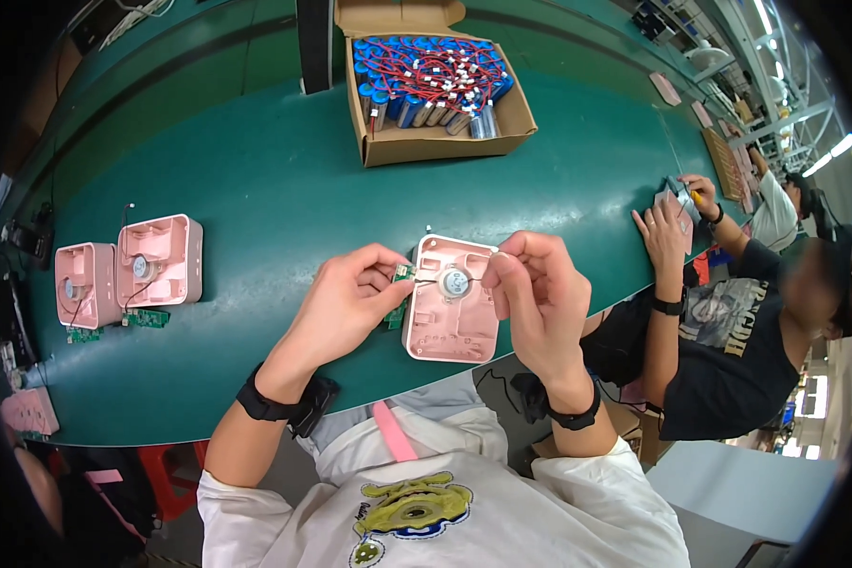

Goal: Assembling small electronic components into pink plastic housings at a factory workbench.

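The pink square plastic housing (450, 301), with a round silver part in its middle, lies open side up at the near edge of the green tabletop (284, 180), between both hands. The left hand (350, 301) has its fingers pinched together on a small green circuit board (403, 274) at the housing's left rim. The right hand (538, 289) has thumb and forefinger closed on something very small over the top right rim; what it is cannot be told, perhaps a thin wire.

The likely trouble is the board twisting or slipping from so narrow a pinch, and a fine lead being strained if the hands pull apart. The housing also sits close to the near edge and could be nudged off.

Toward the left edge rest two more pink housings (131, 268) with loose green boards. An open cardboard box of blue cylindrical cells with red and white leads (434, 83) stands at the far edge. Another person's hands (677, 213) work at the right edge, in a bright workshop with ceiling strip lights.
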Tool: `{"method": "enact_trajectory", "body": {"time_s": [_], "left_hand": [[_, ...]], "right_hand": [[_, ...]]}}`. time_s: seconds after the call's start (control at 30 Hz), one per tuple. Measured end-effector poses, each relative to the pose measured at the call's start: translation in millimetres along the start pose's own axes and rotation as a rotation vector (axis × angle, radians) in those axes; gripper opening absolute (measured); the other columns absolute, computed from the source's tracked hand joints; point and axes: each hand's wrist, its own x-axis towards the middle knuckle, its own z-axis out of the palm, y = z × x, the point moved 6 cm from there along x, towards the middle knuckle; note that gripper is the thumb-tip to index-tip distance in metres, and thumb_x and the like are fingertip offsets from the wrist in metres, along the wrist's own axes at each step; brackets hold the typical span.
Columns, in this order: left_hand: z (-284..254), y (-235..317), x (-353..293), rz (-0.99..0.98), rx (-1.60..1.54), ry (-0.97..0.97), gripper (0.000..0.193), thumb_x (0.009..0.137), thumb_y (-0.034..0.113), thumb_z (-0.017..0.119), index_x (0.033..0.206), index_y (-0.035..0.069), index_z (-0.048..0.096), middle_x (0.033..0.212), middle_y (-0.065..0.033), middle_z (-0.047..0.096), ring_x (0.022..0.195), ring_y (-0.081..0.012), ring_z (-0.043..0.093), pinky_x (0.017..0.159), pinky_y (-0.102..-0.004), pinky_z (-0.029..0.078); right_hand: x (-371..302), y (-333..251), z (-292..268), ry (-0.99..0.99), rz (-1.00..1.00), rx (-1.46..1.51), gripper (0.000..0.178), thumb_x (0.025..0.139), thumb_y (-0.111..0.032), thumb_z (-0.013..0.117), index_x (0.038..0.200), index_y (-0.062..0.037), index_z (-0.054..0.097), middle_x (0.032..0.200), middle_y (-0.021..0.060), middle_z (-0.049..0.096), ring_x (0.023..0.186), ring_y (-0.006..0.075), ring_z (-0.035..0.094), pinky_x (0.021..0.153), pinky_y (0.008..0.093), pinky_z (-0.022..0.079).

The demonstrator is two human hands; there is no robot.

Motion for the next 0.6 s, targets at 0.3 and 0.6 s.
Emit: {"method": "enact_trajectory", "body": {"time_s": [0.3, 0.6], "left_hand": [[1, 3, -5, 0.047, -0.009, 0.036, 0.019, 0.097, 0.0, 0.074, 0.115, -0.003, 0.067, 0.095, -0.002, 0.071, 0.083, -0.004, 0.066, 0.071, -0.021, 0.053], [5, 23, -11, 0.252, 0.176, 0.133, 0.016, 0.095, -0.002, 0.074, 0.11, -0.006, 0.067, 0.097, -0.0053, 0.069, 0.082, -0.0087, 0.069, 0.069, -0.0248, 0.056]], "right_hand": [[-6, -3, 31, -0.099, -0.239, -0.489, 0.005, 0.101, 0.0, 0.063, 0.105, 0.0028, 0.062, 0.082, 0.0165, 0.068, 0.063, 0.0267, 0.066, 0.058, 0.0347, 0.051], [-1, 18, 49, -0.292, -0.003, -0.516, 0.007, 0.1, -0.004, 0.064, 0.102, 0.0023, 0.063, 0.081, 0.0197, 0.071, 0.073, 0.04, 0.07, 0.065, 0.0455, 0.054]]}}
